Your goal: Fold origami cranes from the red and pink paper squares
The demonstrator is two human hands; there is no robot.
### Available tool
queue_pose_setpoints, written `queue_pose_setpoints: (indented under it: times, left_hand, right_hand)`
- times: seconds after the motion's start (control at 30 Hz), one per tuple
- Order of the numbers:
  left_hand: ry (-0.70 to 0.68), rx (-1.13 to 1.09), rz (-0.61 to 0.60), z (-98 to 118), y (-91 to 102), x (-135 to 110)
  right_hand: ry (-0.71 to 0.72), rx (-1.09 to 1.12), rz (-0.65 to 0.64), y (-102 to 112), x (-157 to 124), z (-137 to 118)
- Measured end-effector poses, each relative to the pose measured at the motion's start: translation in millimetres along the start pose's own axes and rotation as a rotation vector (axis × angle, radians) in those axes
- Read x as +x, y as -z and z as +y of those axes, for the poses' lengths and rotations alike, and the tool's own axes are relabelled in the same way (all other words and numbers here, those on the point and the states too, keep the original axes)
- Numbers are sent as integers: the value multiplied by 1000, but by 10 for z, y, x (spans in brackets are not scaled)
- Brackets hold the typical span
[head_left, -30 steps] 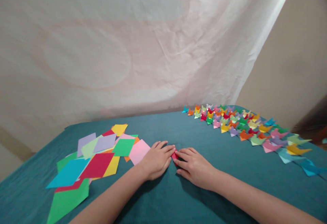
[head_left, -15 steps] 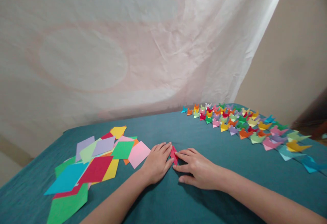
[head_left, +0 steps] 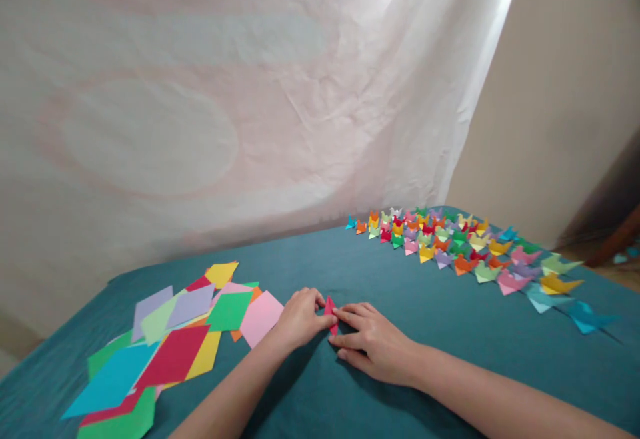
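Observation:
A small piece of folded red paper (head_left: 329,307), long and narrow with a pointed top, lies on the teal cloth between my hands. My left hand (head_left: 301,319) has its fingers curled at the left side, and the thumb presses across the paper. From the right, my right hand (head_left: 377,344) holds the paper down with its index and middle fingertips; its thumb rests lower on the cloth. Fingers and thumb cover part of the folds.
Loose coloured paper squares (head_left: 173,359) overlap in a pile on the left. Several rows of folded paper birds (head_left: 463,264) stand at the back right. A pale sheet (head_left: 200,125) hangs behind the teal tablecloth (head_left: 290,252).
The left fingers have curled back from flat, and the thumb now lies across the red paper. The paper stands more upright in view. The whole view has shifted slightly.

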State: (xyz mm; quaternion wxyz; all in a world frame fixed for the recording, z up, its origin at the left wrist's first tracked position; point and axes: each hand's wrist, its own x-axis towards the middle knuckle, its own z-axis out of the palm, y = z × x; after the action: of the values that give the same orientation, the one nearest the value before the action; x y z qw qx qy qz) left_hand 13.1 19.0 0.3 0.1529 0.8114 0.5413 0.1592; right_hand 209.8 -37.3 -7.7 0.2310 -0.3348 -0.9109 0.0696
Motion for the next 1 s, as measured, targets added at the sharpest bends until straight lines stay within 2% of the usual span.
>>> queue_pose_setpoints:
  times: [0.37,0.5,0.73,0.87,1.0]
  left_hand:
    - [-7,-106,21,-37,-16,-35]
    - [-91,-213,49,-15,21,-74]
    - [-185,-239,-54,-61,96,-62]
    - [-188,-256,-56,-81,114,-100]
    - [-219,-274,-65,-106,121,-138]
  right_hand:
    - [13,37,55,-13,-3,2]
    - [10,31,61,-9,9,-4]
    - [-7,47,42,9,54,11]
    - [-26,41,27,5,81,65]
    - [22,-4,-11,31,140,140]
